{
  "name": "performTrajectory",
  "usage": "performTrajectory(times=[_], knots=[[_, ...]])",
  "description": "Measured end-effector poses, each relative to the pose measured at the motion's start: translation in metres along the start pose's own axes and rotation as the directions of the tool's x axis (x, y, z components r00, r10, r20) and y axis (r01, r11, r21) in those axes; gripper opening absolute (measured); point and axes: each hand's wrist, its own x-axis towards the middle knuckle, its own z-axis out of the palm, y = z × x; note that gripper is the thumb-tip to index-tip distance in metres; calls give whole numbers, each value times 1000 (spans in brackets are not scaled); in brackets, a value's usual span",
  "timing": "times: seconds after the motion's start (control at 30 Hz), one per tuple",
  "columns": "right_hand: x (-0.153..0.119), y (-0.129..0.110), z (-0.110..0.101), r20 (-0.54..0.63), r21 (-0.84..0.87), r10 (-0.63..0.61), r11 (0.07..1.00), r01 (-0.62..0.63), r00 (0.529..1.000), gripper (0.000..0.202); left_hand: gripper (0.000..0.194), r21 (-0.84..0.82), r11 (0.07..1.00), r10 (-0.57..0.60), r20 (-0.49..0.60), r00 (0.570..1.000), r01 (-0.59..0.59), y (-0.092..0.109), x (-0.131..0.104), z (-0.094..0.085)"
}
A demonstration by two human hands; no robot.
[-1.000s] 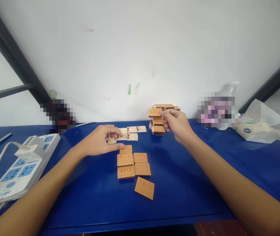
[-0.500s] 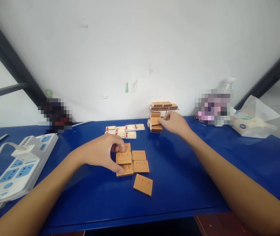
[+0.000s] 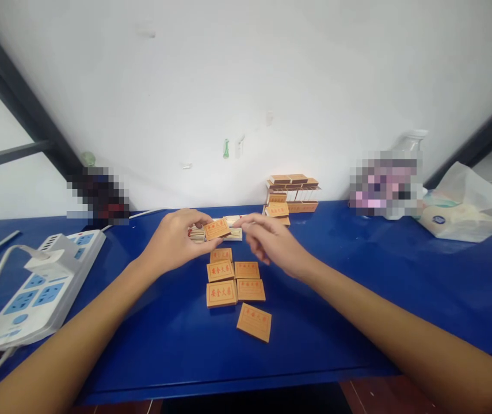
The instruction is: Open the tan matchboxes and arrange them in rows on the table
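Head view: left hand [image 3: 180, 238] grasps one flat, orange-brown cardboard matchbox with red print [image 3: 217, 229], pinched between thumb and fingers. Landmark: the cluster of five similar orange-brown cardboard matchboxes [image 3: 228, 272] lying print up, three in its left column, two in its right. Held box is raised, slightly tilted, beyond the cluster's far end. Right hand [image 3: 274, 241] is unloaded, fingers loosely bent, index fingertip just beside the right edge of the held box, beyond and to the right of the cluster.

Behind the cluster: white cardboard trays of red-tipped matches [image 3: 236, 234], partly hidden by the hands and held box; full count cannot be told. Beyond the cluster, to its right: a stepped orange-brown matchbox structure [image 3: 277, 210], with thin upright sticks between its lower and upper rows. Nearer than the cluster, slightly right: a single orange-brown cardboard matchbox [image 3: 254, 322], lying askew, apart. All rest on the glossy blue tabletop [image 3: 315, 328]. Well left of the cluster: a white plastic power strip with blue sockets [image 3: 30, 302].
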Motion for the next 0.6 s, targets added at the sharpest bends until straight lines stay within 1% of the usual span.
performTrajectory(times=[0.03,0.07,0.1,0.2,0.23,0.27,0.33,0.37,0.4,0.5,0.6], knots=[[-3,-1,3,73,12,21,1000,-22,997,25,25,11,1000,20,-14,1000,-20,-1,0,1],[-4,-2,4,109,14,27,999,-28,994,25,24,13,999,36,-16,999,-36,-2,0,2],[-5,-3,5,98,22,22,999,-24,995,25,24,12,999,44,-19,999,-43,-3,-1,3],[-5,-4,3,-68,101,24,995,-17,997,20,30,17,999,48,-35,998,-48,-2,-1,4],[-5,-4,2,-86,128,43,991,-32,995,20,31,21,998,55,-42,998,-54,-1,-2,5],[-5,-4,2,-59,144,70,988,-61,996,19,31,23,998,67,-43,997,-66,-1,-2,5],[-5,-3,3,67,139,130,981,-138,989,21,27,13,995,96,-33,995,-96,0,-2,6],[-6,-3,4,118,120,148,979,-162,982,23,25,1,994,106,-25,994,-106,1,-2,6],[-7,-2,5,145,98,154,981,-169,977,24,24,-12,994,112,-16,994,-112,2,-3,7],[-7,2,7,116,51,103,993,-109,988,25,29,-41,993,114,4,993,-114,4,-3,9],[-4,6,6,81,29,47,998,-49,996,26,37,-66,990,123,23,992,-121,5,-4,11]])
